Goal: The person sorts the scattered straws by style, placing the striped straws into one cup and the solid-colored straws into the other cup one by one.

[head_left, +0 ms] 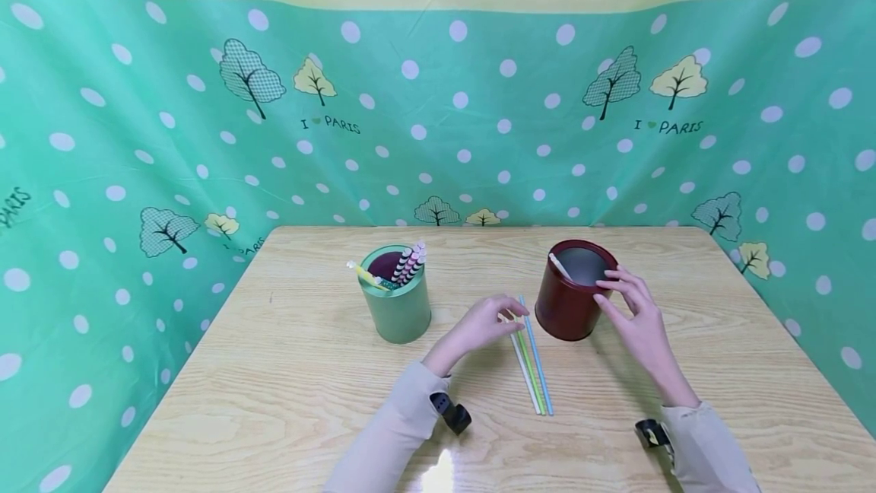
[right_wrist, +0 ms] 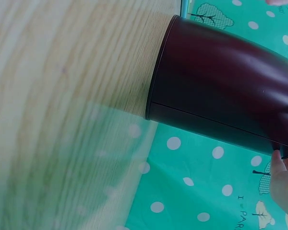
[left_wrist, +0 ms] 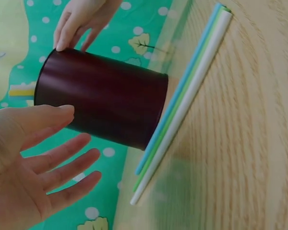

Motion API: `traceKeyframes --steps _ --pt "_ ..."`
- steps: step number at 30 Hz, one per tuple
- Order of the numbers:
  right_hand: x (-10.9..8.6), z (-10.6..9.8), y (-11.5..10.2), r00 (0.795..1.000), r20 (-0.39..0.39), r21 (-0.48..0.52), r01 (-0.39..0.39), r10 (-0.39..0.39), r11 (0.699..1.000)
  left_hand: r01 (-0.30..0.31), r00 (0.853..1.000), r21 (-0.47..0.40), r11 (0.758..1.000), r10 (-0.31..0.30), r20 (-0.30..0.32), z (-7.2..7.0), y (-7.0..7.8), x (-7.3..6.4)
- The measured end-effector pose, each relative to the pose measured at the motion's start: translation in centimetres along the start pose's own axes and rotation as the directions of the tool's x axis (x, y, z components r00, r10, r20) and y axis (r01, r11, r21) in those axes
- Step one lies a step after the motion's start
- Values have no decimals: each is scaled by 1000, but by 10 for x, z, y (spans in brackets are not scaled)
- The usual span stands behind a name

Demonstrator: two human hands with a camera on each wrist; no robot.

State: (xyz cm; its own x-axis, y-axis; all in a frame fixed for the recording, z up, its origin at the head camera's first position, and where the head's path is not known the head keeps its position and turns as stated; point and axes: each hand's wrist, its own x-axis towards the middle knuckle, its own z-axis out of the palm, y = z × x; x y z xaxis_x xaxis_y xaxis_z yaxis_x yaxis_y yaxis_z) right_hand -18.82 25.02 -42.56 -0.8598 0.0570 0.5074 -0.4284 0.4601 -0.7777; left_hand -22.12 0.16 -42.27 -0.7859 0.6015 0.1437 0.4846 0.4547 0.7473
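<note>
A dark red canister (head_left: 568, 306) stands upright at the right, with one white-ended stick (head_left: 560, 266) leaning out over its rim. My right hand (head_left: 639, 318) holds its right rim, fingers over the opening and thumb against the outer side. In the left wrist view the leaning stick (left_wrist: 21, 92) shows white and yellow. My left hand (head_left: 487, 322) hovers over the far ends of three thin straws, its fingers spread and holding nothing. The blue straw (head_left: 539, 367), green straw (head_left: 533, 375) and white straw (head_left: 524, 375) lie side by side on the table, left of the canister.
A green canister (head_left: 400, 318) stands left of my left hand. Several banded pink, black and white sticks (head_left: 411, 263) and a yellow stick (head_left: 366, 274) poke out of it. Behind the wooden table (head_left: 274, 371) hangs a green dotted cloth (head_left: 479, 128).
</note>
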Motion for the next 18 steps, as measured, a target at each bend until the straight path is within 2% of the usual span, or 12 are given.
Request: traceKeyframes --steps 4,11,18 --pt "0 0 -10 1000 -1 -10 -20 20 1000 13 999 40 999 -15 51 1 -5 -1" --pt "-1 0 -35 1000 -9 -23 -30 30 999 12 995 123 992 -25 100 3 -10 -2" --pt "0 0 -37 999 -11 -22 -36 36 999 15 990 181 983 -40 138 6 -13 -4"
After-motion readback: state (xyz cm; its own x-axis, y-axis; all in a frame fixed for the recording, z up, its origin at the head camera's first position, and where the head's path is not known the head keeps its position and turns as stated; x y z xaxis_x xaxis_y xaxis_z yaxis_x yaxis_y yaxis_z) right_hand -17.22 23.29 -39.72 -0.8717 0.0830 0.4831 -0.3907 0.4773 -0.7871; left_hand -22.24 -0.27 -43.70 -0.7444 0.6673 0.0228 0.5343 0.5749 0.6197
